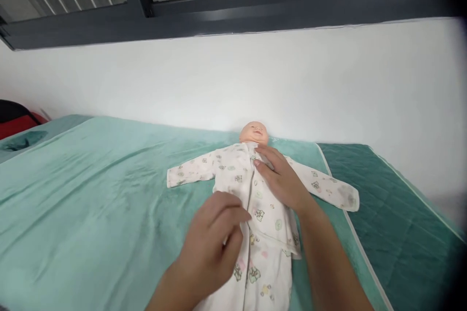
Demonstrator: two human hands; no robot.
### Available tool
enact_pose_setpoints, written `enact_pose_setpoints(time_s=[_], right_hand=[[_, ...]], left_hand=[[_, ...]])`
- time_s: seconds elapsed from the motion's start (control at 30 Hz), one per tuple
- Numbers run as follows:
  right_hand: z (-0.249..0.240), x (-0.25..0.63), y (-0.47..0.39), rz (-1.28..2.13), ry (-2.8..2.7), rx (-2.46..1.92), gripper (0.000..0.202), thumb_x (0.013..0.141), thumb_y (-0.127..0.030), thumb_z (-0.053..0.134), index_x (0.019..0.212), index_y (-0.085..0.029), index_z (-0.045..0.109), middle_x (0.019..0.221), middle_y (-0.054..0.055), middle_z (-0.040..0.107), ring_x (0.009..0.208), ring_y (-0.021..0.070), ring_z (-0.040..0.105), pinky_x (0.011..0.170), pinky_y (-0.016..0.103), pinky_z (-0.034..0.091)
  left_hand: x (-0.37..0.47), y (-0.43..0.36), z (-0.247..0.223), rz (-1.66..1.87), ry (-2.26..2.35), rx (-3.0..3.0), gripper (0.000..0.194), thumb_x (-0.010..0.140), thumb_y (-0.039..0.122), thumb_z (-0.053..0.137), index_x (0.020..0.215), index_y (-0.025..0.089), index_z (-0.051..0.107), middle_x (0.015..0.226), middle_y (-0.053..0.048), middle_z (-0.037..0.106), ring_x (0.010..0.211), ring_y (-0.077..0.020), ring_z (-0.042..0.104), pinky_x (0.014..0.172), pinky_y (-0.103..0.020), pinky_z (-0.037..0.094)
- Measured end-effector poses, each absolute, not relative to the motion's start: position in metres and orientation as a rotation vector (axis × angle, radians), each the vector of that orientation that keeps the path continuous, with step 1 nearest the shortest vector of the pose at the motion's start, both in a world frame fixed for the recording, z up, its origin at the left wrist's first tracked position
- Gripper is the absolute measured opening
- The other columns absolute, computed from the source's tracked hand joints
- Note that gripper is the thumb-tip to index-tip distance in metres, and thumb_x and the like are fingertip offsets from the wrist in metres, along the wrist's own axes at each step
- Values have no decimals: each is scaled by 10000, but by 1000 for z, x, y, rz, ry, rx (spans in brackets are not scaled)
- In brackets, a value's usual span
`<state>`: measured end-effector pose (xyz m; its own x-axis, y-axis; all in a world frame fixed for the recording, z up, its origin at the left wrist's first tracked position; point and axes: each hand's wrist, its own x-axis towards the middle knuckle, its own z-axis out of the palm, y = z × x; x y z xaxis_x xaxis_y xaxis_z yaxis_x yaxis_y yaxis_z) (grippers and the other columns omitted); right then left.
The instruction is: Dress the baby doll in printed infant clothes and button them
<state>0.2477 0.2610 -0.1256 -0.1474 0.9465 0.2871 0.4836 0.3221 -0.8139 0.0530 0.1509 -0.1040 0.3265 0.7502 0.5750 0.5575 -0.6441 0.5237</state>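
A baby doll (pixel 254 132) lies on its back, its head toward the wall. It has on a white long-sleeved baby top (pixel 233 171) with small printed animals, its two sleeves spread sideways. White printed pants (pixel 268 277) show below the top's hem. My right hand (pixel 279 177) rests on the doll's upper chest, fingers near the collar and thumb a little apart, holding nothing. My left hand (pixel 215 238) is over the lower front of the top, near its front edge. Its fingers are loosely bent, with a gap to the thumb and nothing visible between them.
A light green sheet (pixel 91 204) with soft wrinkles spreads under the doll. Darker green quilted bedding (pixel 401 214) lies to the right. Behind the doll rises a white wall (pixel 164 82) under a dark window frame (pixel 237 12) with metal bars. Something red and black (pixel 16 124) sits far left.
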Motion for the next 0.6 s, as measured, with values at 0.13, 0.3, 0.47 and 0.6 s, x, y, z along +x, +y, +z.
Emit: enact_pose_setpoints(time_s=[0.13,0.3,0.47,0.6], right_hand=[[-125,246,261,682,-1750,-1271,385,937,-453,493,1276,-292,580,1454,33,495,1375,238,402,1156,437,305],[-121,242,260,633,-1745,-1243,349,934,-423,494,1242,-296,600,1396,16,551,1330,229,451,1119,406,345],[-123,241,262,638,-1703,-1258,351,918,-432,511,1227,-303,615,1360,14,579,1322,233,459,1114,415,354],[-128,241,266,698,-1559,-1246,338,904,-461,508,1169,-302,644,1276,17,631,1190,236,562,1020,416,443]], left_hand=[[49,155,-102,1056,1066,2324,269,881,99,473,1039,255,625,1013,-81,663,931,-198,622,810,-350,528],[50,216,-83,1271,1454,1962,142,893,220,511,936,239,646,950,-26,685,854,-166,633,773,-296,518],[64,295,-89,1204,1746,1894,214,844,212,539,994,178,689,977,-52,702,882,-171,636,861,-309,494],[67,316,-111,1139,1723,1885,238,859,253,545,1005,174,715,1028,-73,702,905,-177,635,894,-309,480]])
